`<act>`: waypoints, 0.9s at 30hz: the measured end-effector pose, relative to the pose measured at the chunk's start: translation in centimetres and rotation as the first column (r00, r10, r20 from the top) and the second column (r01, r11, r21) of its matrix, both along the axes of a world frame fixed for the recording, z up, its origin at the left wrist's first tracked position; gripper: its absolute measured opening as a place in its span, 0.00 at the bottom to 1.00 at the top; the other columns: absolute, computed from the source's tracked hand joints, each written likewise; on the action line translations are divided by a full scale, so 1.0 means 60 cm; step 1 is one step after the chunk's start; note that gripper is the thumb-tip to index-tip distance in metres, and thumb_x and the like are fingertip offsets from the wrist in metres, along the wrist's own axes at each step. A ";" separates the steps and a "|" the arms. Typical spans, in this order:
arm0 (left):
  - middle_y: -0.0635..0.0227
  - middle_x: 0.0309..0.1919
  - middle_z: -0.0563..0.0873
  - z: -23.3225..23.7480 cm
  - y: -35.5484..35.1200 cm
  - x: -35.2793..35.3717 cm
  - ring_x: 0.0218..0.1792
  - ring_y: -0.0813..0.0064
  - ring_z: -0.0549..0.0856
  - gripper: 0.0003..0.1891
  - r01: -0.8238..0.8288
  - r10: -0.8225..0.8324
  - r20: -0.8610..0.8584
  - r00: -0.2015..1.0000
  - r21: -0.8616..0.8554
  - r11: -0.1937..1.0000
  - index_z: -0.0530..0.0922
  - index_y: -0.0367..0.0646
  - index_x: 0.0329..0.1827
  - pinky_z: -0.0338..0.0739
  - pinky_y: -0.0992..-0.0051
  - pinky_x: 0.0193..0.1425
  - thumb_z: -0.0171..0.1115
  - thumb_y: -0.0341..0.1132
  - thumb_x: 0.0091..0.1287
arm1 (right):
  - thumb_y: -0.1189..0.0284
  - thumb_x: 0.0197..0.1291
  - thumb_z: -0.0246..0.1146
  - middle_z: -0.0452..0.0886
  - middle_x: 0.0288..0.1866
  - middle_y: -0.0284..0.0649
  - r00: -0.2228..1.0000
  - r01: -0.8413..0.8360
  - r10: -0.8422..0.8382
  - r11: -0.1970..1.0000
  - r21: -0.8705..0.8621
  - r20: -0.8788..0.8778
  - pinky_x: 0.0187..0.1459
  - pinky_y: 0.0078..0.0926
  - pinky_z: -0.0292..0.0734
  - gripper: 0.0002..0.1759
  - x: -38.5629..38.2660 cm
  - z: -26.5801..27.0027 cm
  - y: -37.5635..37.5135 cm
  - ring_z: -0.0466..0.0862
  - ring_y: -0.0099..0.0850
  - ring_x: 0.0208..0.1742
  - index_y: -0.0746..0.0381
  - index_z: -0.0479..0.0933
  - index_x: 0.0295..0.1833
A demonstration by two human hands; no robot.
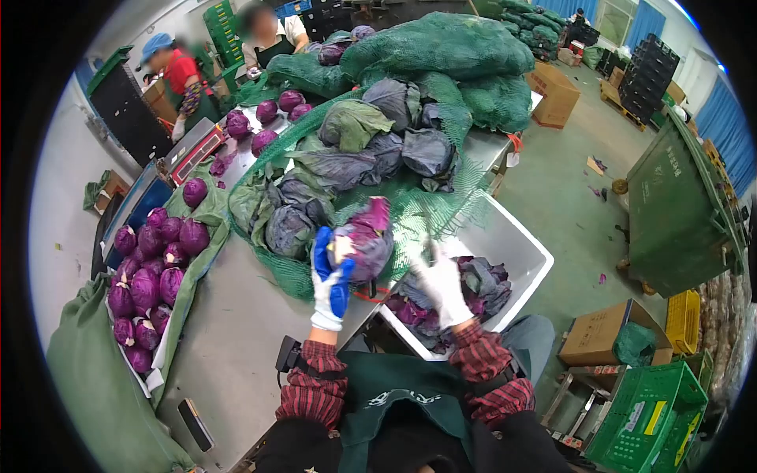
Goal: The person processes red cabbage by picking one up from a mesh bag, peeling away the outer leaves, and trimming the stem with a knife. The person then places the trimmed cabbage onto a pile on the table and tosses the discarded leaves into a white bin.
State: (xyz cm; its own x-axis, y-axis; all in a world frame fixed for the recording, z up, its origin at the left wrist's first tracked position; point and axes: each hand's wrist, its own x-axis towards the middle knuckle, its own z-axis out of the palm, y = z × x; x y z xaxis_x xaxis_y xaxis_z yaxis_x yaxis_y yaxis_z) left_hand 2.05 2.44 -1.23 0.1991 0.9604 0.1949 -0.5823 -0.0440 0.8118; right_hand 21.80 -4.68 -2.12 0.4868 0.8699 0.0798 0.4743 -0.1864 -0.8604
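My left hand (pixel 331 288), in a white and blue glove, is closed around a red cabbage (pixel 369 246). Its pale cut stem faces left and a purple outer leaf sticks up at its top. To the right, my white-gloved right hand (pixel 441 285) is over a white bin (pixel 524 244), fingers stretched out and slightly blurred, with nothing visible in them. Loose dark cabbage leaves (pixel 481 288) lie in the bin. Just beyond my left hand, untrimmed cabbages (pixel 296 229) with dull outer leaves spill from an open green net sack (pixel 465 177) on the metal table (pixel 225 315).
Peeled purple cabbages (pixel 146 288) are heaped on green cloth at left. Full net sacks (pixel 441 47) are stacked at the back. Two people (pixel 183 79) work across the table. A green wheeled bin (pixel 678 205), cardboard box (pixel 595 335) and green crate (pixel 643 422) stand right.
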 end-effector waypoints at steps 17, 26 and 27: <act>0.62 0.58 0.77 0.033 0.017 0.008 0.63 0.70 0.72 0.24 0.210 -0.010 -0.667 0.745 0.220 0.953 0.75 0.37 0.60 0.62 0.72 0.70 0.67 0.30 0.59 | 0.62 0.61 0.64 0.80 0.21 0.40 0.911 0.204 -0.178 0.978 0.031 -0.373 0.22 0.30 0.73 0.16 0.057 -0.083 0.013 0.79 0.30 0.18 0.66 0.77 0.40; 0.61 0.68 0.66 0.026 -0.017 -0.002 0.67 0.68 0.68 0.26 0.301 -0.058 -0.683 0.728 0.242 0.922 0.76 0.40 0.61 0.61 0.70 0.72 0.68 0.26 0.56 | 0.51 0.64 0.57 0.82 0.49 0.57 0.938 -0.164 0.160 0.986 0.016 -0.309 0.53 0.38 0.75 0.30 -0.047 -0.036 0.051 0.82 0.50 0.51 0.69 0.76 0.55; 0.61 0.68 0.66 0.025 -0.019 -0.002 0.67 0.68 0.68 0.26 0.302 -0.060 -0.685 0.726 0.239 0.923 0.76 0.40 0.61 0.61 0.70 0.72 0.68 0.26 0.56 | 0.52 0.66 0.56 0.82 0.46 0.57 0.989 -0.148 0.149 0.987 0.054 0.001 0.50 0.40 0.76 0.28 -0.046 -0.048 0.058 0.83 0.51 0.48 0.69 0.77 0.53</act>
State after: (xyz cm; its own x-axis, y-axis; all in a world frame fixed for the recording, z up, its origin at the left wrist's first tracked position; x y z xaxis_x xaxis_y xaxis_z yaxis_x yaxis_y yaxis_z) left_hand 1.96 1.33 0.25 0.5547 0.8003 0.2277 0.0649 -0.3144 0.9471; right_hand 19.04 -1.21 -5.00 0.3529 0.9270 0.1271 0.4907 -0.0677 -0.8687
